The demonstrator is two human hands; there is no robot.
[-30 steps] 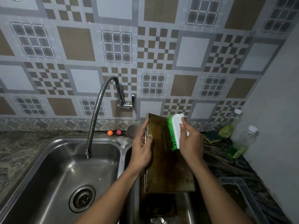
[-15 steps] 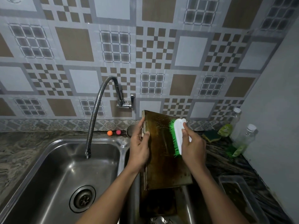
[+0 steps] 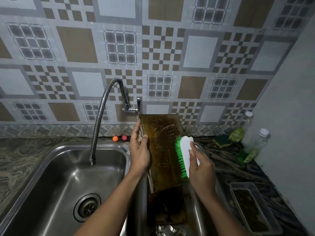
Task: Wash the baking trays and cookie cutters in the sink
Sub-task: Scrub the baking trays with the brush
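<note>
Wrapped round the white back of the scrubbing brush [image 3: 185,155], the right hand [image 3: 202,169] has its fingers curled closed on it, green bristles turned against the baking tray [image 3: 162,150]; the left hand [image 3: 139,154] clamps the tray's left rim, thumb on the face and fingers behind, so both grips are closed on something. The tray stands nearly upright over the right basin of the sink [image 3: 56,150], its brown face speckled with suds; below the tray a second dark tray [image 3: 166,206] lies in the basin, and nearer still sit some metal shapes [image 3: 167,230], likely cookie cutters, though too dim to tell; right of the tray a sponge [image 3: 221,141] and bottles rest on the counter; left of it the faucet [image 3: 109,106] shows no water running. To scrub well, I judge the left hand should brace firmly while the brush works in overlapping strokes into the corners, pressing evenly so the tray does not slip.
</note>
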